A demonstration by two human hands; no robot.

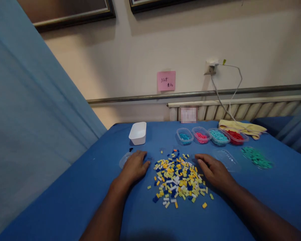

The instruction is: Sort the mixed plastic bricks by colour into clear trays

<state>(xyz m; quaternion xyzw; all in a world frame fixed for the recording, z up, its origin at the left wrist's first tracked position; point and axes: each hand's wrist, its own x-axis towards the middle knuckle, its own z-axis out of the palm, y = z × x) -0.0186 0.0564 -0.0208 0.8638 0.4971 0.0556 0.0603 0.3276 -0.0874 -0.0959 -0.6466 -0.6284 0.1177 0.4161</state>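
From where I stand, the loose heap of small toy bricks (178, 180), mostly yellow and white with dark blue mixed in, lies on the blue tablecloth (142, 217) between the person's two hands. The left hand (136, 164) rests palm down beside a see-through plastic lid or dish (124, 160), thumb apart from the loosely curved fingers; I can't tell what is under the palm. The right hand (213, 169) lies at the heap's other side, fingers close together, thumb a little off, pinching nothing I can see. The bricks look like hard plastic: light, stiff, hardly fragile, perhaps slippery. Each would be best pinched across its long sides, between thumb and fingertip.
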